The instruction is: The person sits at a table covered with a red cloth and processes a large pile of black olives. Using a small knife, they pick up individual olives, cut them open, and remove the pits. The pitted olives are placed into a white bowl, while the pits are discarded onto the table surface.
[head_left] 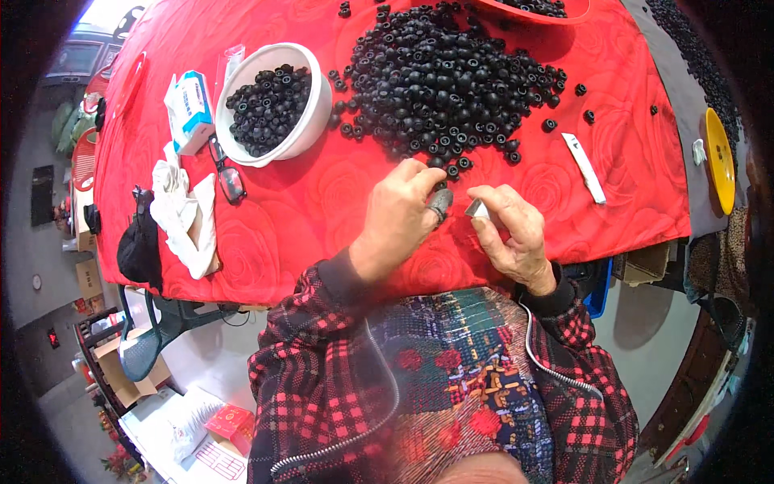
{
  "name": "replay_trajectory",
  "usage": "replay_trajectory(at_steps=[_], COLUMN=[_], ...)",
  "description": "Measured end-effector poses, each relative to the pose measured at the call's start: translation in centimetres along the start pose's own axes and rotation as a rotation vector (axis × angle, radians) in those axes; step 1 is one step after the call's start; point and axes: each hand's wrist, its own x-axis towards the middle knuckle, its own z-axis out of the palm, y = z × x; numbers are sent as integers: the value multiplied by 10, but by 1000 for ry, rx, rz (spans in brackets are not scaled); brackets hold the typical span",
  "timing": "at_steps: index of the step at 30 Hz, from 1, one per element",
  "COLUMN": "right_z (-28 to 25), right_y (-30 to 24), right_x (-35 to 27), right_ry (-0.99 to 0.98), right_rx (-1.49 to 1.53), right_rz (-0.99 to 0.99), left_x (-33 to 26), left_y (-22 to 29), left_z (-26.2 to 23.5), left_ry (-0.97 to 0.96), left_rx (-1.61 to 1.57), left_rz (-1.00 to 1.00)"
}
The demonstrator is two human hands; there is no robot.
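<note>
A large heap of small round black hollow parts [443, 81] lies on the red rose-patterned tablecloth [637, 194]. At its near edge, my left hand [391, 214] is closed, pinching one black part [439, 185] between thumb and fingertips. A grey wrap covers the thumb. Just to the right, my right hand [514, 231] grips a small flat metal piece that looks like a blade [476, 208], between thumb and forefinger. The two hands are a short gap apart. More black parts fill a white bowl [316, 121] at the left of the heap.
Left of the bowl are a blue-and-white box [191, 117], eyeglasses [232, 184], white cloth [179, 206] and black cloth [139, 242]. A white strip-shaped thing [583, 168] lies at right, with a yellow plate [720, 161] beyond. A red container [556, 18] stands at the far edge.
</note>
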Motion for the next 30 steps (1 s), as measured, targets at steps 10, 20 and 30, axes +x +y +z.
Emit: replay_trajectory(at_steps=[10, 20, 30], right_z=[-4, 0, 4], right_y=[-4, -23, -20], right_x=[2, 11, 9], right_ry=[-26, -444, -412], right_rx=[84, 508, 400], right_rz=[36, 92, 40], left_x=[-18, -36, -56], left_y=[10, 16, 15], left_z=[-14, -45, -40], left_ry=[-139, -525, -601], left_rx=[-824, -1467, -1336], left_rz=[-446, -778, -902])
